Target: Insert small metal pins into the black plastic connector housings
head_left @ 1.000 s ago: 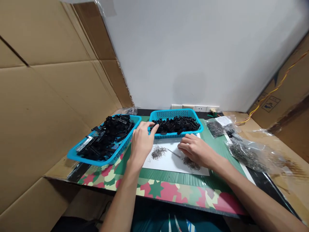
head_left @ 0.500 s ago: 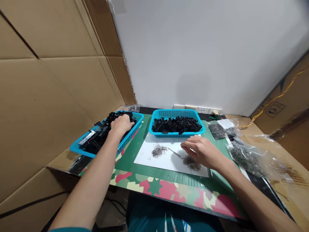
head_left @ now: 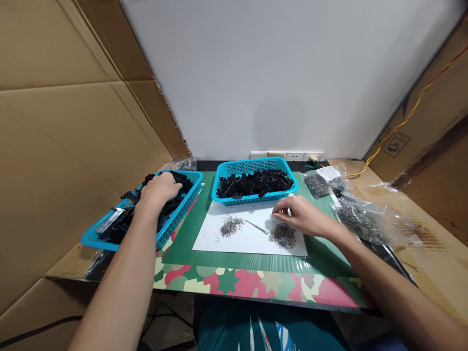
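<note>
My left hand (head_left: 163, 187) reaches into the left blue basket (head_left: 196, 191), over a heap of small black plastic parts (head_left: 144, 214). Its thumb shows at the right, while the other fingertips are hidden by the hand itself. My right hand (head_left: 298, 214) hovers over the right part of a white paper sheet (head_left: 252, 246), its thumb and fingertips drawn together in a pinch. Whatever lies between them is too small to make out. Just below it is a pile of tiny metal pieces (head_left: 283, 236). A second such pile (head_left: 231, 226) and metal tweezers (head_left: 257, 226) lie to the left.
Another blue basket (head_left: 252, 199) with black parts (head_left: 254, 183) stands behind the paper. Clear bags of metal pieces (head_left: 360, 223) lie at the right, before a cardboard box (head_left: 435, 146). Cardboard (head_left: 80, 126) walls the left side; a power strip (head_left: 294, 156) runs along the wall.
The view has shifted, so the table contents sit further left. My left hand stays in the left basket. My right hand has drawn slightly clear of the right metal pile, fingers still pinched.
</note>
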